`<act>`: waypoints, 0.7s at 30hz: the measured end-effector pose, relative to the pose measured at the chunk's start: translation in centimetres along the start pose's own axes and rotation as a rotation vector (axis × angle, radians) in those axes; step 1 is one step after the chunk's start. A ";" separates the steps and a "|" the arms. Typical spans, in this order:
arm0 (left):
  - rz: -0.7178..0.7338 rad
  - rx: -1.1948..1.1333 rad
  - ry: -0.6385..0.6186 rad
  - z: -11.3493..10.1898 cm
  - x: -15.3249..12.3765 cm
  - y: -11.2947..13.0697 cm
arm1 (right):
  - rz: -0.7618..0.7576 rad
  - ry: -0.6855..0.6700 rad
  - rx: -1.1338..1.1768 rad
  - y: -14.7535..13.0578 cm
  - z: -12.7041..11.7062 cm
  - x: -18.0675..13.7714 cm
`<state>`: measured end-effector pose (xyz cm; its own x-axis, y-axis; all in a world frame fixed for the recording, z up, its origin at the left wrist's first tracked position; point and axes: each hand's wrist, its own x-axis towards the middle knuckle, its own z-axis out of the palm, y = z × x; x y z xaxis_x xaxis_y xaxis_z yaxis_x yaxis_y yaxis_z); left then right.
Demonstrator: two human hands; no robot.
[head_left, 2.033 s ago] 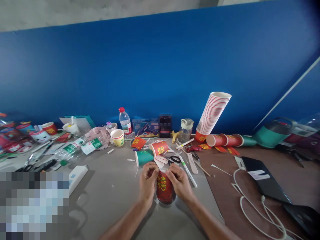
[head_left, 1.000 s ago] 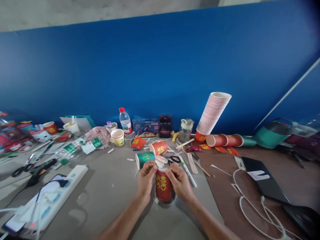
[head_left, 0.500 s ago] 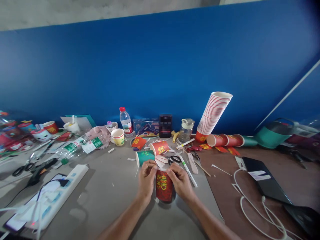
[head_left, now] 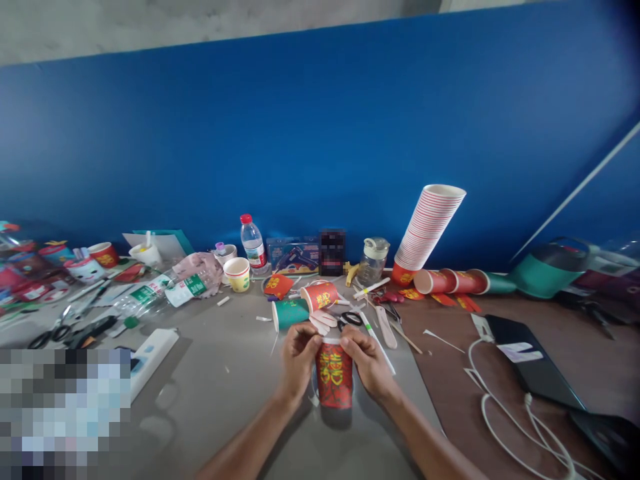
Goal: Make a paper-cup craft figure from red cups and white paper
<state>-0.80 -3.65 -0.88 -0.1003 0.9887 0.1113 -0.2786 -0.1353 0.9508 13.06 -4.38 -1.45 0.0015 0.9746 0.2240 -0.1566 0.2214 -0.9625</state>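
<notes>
Between my hands is a red paper cup with yellow lettering, its pale rim at the top. My left hand pinches the rim's left side with thumb and fingers. On the opposite side, my right hand grips the rim the same way. A rounded clear or dark edge shows behind the cup; I cannot make out what it is. Just beyond my hands lie a green paper cup and another red paper cup, both on their sides. Black-handled scissors and a white marker rest close to my right hand.
A tall leaning stack of paper cups stands at the back right, near a glass jar. Clear plastic bottles lie left. A white cable and a black tablet-like device are at right. A blue partition rises behind.
The red cup has come slightly right and turned or tilted, so its lettering faces me more squarely and its base sits a little lower. Both hands still hold its rim.
</notes>
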 end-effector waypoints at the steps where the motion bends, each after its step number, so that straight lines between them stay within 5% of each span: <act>1: -0.039 -0.035 -0.032 -0.1 0.0 0.0 | 0.033 -0.008 0.043 -0.1 -0.1 0.0; 7: -0.269 -0.094 -0.319 -0.8 0.1 -0.2 | 0.153 -0.048 0.249 0.1 -1.3 0.4; 11: -0.295 -0.098 -0.458 -1.4 0.0 -0.2 | 0.190 -0.046 0.163 0.4 -1.7 0.5; 18: -0.307 -0.084 -0.557 -1.9 0.1 -0.1 | 0.231 -0.035 -0.032 -0.2 -1.8 0.8; 21: -0.281 -0.010 -0.508 -1.9 0.2 0.0 | 0.162 0.018 -0.077 0.3 -2.3 1.5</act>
<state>-2.63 -3.56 -1.40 0.4493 0.8932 -0.0177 -0.2373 0.1384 0.9615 15.31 -2.78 -1.78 -0.0002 0.9980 0.0633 -0.0797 0.0631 -0.9948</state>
